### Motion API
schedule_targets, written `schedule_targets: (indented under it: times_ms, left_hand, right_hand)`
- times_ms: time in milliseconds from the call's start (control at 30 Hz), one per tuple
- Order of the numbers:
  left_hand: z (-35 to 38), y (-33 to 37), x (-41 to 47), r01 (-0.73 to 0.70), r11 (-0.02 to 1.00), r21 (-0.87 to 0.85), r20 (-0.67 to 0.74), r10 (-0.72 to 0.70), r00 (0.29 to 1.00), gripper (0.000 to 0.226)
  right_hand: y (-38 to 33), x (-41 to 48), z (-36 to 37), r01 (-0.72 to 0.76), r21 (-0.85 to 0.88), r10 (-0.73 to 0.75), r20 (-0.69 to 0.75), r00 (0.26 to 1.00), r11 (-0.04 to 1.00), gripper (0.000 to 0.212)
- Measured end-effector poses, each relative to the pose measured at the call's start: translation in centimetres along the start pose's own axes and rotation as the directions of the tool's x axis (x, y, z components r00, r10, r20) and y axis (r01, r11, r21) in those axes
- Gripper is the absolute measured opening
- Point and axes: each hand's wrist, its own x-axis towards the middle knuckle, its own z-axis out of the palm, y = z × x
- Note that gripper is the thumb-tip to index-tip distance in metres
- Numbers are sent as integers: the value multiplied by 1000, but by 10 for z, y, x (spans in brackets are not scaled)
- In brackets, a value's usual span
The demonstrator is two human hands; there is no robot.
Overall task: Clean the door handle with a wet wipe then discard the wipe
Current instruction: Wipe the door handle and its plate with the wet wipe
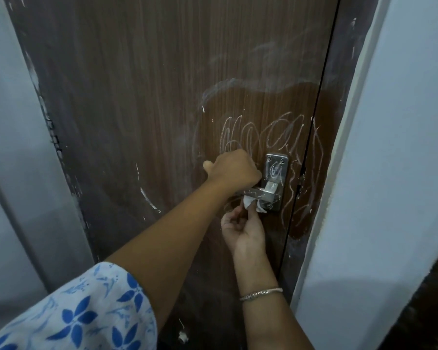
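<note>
A silver lever door handle (257, 191) on a metal backplate (276, 170) sits on the right side of a brown wooden door (142, 102). My left hand (234, 169) is closed over the lever from above, near its free end. Below it, my right hand (240, 229) pinches a crumpled white wet wipe (250, 202) and presses it against the underside of the lever, by the plate. Chalk scribbles cover the plate and the door around it.
A dark door frame (339, 97) and a pale wall edge (390, 147) stand close on the right. Another pale wall (15, 147) flanks the door on the left. White paint flecks mark the door's lower part.
</note>
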Motion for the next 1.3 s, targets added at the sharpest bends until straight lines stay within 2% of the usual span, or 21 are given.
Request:
schedule_targets:
  times_ms: [133,233,400,500,567,633,700,767,833,900,933,1033,1200,1300]
  left_hand:
    - [-2,-5,-6,-18,1000,-1,-4,18,1000,18]
    - [-4,-10,-9,-19,999,33,-41,21,999,20]
    - [-10,-21,-15,-34,999,43,-166,40,985,29]
    - [-7,-30,-18,-19,1000,-23,-197,14,980,28]
    - [-3,-36,-19,-12,999,-48,-209,2,978,20]
    - [1,-41,-21,0,997,-81,-248,-21,968,17]
    - [4,-45,-23,10,988,-156,-272,-53,961,16]
    - [6,-48,-27,25,966,-256,-266,-96,959,17]
    - [7,-50,-30,32,944,-330,-255,-122,959,19]
    - [9,-51,-34,34,935,-354,-254,-131,958,18]
    - [10,-51,-36,30,933,-357,-257,-130,958,18]
    - [11,-55,-40,18,928,-372,-248,-118,962,23]
    - [9,-60,-40,32,918,-395,-198,-119,973,24]
    - [10,-60,-40,35,916,-399,-196,-122,973,23]
  right_hand:
    - [-4,2,-9,42,-36,-45,-68,997,998,12]
    - [-6,1,-5,64,-71,-67,-36,997,995,9]
    - [-14,-5,-21,118,-244,-123,-5,992,962,15]
    - [-17,-13,-39,263,-363,-274,21,962,894,22]
    - [-18,-20,-45,449,-524,-471,100,876,724,22]
    - [-23,-31,-46,602,-678,-656,231,719,421,20]
    - [-30,-41,-45,677,-728,-762,379,526,106,21]
    - [-33,-52,-38,741,-657,-776,536,334,-135,25]
    - [-34,-62,-25,770,-519,-701,700,133,-372,27]
    - [-39,-65,-7,740,-400,-595,804,1,-540,23]
    - [-43,-66,3,722,-374,-556,831,-17,-581,23]
    - [-52,-62,27,670,-348,-464,886,7,-655,31]
    - [-61,-53,44,379,-195,-240,968,-75,-905,21]
    - [-70,-44,44,206,-67,-90,990,-104,-976,21]
